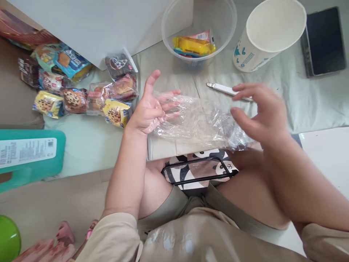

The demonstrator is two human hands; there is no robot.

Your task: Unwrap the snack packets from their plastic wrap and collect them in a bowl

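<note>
A crumpled clear plastic bag (pixel 191 120) lies spread across the surface in front of me. My left hand (pixel 151 111) is at its left end, with fingers stretched apart and their tips overlapping the thin film. I cannot tell whether those fingers are inside the bag or only against it. Above the right end of the bag hovers my right hand (pixel 263 112), its thumb and fingers apart and nothing visible between them. A slim white utility knife (pixel 220 88) lies just beyond the bag, its handle partly hidden behind my right fingers.
Several wrapped snacks (pixel 75 100) lie to the left, near a white box (pixel 114 25). At the back stand a clear plastic tub (pixel 166 40) holding snack packets, a paper cup (pixel 253 51) and a dark phone (pixel 325 42). A teal container (pixel 58 153) is at the left edge.
</note>
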